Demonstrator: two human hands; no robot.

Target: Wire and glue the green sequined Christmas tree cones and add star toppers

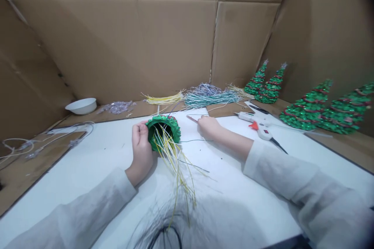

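My left hand (pixel 142 149) is wrapped round the side of a small green Christmas tree (pixel 179 132). The tree lies tipped over, its hollow round base facing me. Out of the opening spills a bunch of yellow and white wires (pixel 172 155), trailing towards me over the white board. Right of the tree, my right hand (pixel 209 126) is closed on a thin reddish-brown stick (pixel 192 119) whose tip points left; its exact kind I cannot tell. A dark green wire (pixel 194 140) runs between the tree and the right wrist.
Bundles of yellow wires (pixel 165 97) and teal wires (pixel 212 98) lie at the back. A white glue gun (pixel 264 133) is on the right, near several finished trees (pixel 306 107). At left are a white bowl (pixel 81 106), clear ornaments (pixel 117 107) and a white cable (pixel 62 135).
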